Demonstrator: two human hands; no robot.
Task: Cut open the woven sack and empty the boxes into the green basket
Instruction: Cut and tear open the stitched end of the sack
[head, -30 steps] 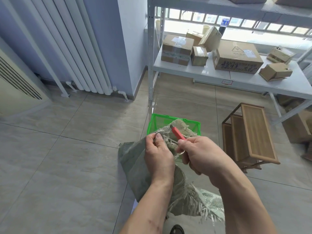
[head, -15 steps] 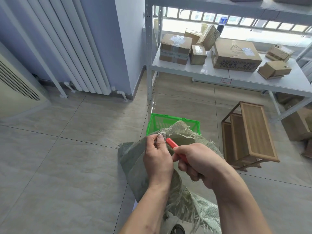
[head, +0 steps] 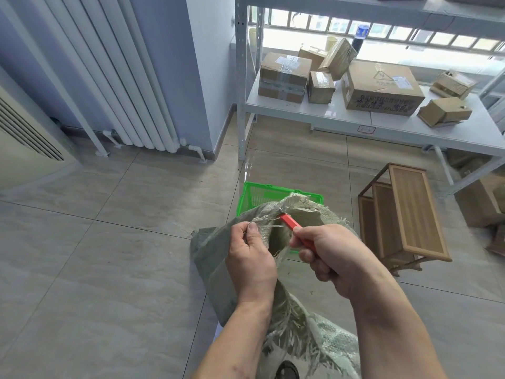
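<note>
A grey-green woven sack (head: 216,258) stands in front of me, its top edge frayed and partly slit. My left hand (head: 250,258) pinches the sack's top edge between thumb and fingers. My right hand (head: 332,258) grips a red utility knife (head: 291,225) whose tip sits in the slit fabric just right of my left thumb. The green basket (head: 255,195) stands on the floor right behind the sack, mostly hidden by it. No boxes show inside the sack.
A white metal shelf (head: 382,127) at the back right holds several cardboard boxes (head: 381,88). A wooden stand (head: 404,214) lies on the floor right of the basket. A radiator (head: 120,77) lines the left wall. Tiled floor spreads to the left.
The knife has dropped from above the sack's edge into the fabric beside my left thumb, and the opening at the sack's top has widened. My left hand keeps its pinch.
</note>
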